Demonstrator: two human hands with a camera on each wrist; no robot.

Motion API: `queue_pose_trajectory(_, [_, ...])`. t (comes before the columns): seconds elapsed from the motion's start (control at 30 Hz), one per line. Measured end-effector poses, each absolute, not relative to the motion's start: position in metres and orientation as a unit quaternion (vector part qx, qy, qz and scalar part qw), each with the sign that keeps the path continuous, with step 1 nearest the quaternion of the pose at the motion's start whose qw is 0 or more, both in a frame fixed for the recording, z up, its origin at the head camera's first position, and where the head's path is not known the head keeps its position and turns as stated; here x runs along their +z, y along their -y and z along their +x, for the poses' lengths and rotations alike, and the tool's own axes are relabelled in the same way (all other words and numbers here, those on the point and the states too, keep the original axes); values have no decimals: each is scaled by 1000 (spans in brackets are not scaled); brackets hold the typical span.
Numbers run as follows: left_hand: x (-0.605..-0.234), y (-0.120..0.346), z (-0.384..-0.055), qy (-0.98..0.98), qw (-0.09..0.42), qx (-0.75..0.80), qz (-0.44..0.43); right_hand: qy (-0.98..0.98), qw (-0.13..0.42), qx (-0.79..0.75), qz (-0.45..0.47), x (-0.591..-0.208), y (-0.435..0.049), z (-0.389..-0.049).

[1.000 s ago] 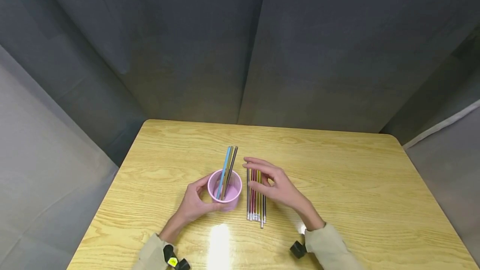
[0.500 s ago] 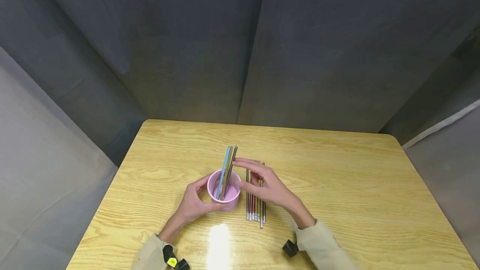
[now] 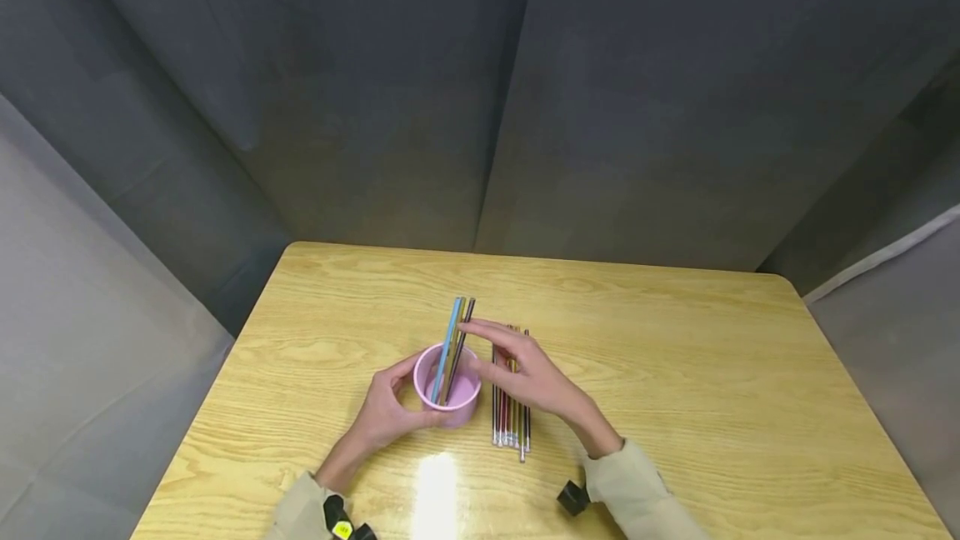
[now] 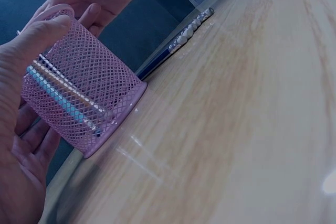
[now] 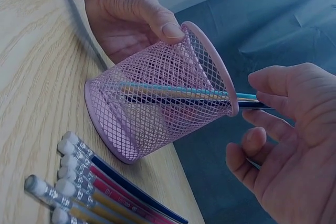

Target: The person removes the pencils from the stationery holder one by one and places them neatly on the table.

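Observation:
My left hand (image 3: 386, 412) holds a pink mesh pencil cup (image 3: 460, 417) on the table, thumb and fingers curled round its side. Three pencils lean inside it: a light blue pencil (image 3: 447, 342), a gold one and a dark one (image 3: 470, 312). At the cup's rim, my right hand (image 3: 531, 375) has its fingers stretched out beside the dark pencil; whether the fingertips touch it is hard to see. In the right wrist view the thumb and fingers (image 5: 268, 124) stand apart around the pencil tops. Through the mesh wall (image 4: 100, 61), the left wrist view shows the pencils' lower ends.
Several loose pencils (image 3: 504, 432) lie side by side just right of the cup, eraser ends toward me, partly under my right hand. One sticks out nearer to me. The wooden table (image 3: 712, 373) stretches to both sides, with dark cloth (image 3: 637, 107) behind its far edge.
My right hand has moved left from above the loose pencils to the pencils standing in the cup. The left hand and cup stay in place.

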State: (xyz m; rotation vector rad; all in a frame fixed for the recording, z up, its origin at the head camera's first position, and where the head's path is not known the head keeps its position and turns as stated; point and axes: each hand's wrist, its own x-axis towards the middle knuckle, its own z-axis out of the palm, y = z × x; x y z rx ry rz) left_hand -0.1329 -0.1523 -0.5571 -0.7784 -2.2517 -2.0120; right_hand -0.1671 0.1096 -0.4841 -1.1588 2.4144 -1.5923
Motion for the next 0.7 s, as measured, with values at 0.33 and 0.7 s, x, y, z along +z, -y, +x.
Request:
queue_pose_trajectory(0.33, [-558, 152, -134, 715, 10, -652, -252, -789, 19, -499, -358, -479, -113, -167])
queue_pose_trajectory(0.7, [-558, 150, -136, 711, 12, -656, -253, -798, 20, -494, -346, -476, -119, -168])
